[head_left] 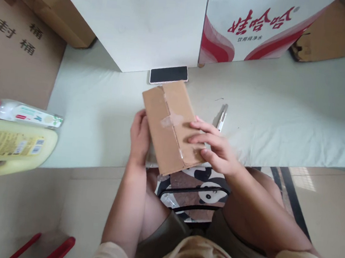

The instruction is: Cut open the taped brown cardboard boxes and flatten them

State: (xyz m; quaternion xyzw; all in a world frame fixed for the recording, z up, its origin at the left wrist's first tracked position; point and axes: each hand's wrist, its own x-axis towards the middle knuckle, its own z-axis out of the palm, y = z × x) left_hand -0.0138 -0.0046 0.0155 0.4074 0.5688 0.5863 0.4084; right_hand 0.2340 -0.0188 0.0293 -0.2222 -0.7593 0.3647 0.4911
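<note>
A small brown cardboard box [172,129] is held tilted over the near edge of the cloth-covered table. Its top seam faces up, with a strip of clear tape across the middle. My left hand [141,136] grips the box's left side, fingers partly hidden behind it. On the right side, my right hand [215,148] lies with its fingers and thumb spread on the top face and edge. A slim white utility knife [222,118] rests on the cloth just beyond my right hand. Behind the box lies a phone [168,75], its dark screen up.
White cartons stand at the back, one with red lettering [259,31]. Large brown cartons [17,47] fill the left side. A clear bottle [29,113] and a yellow jug [13,145] lie at the left. A panda-print bag [197,189] sits between my legs.
</note>
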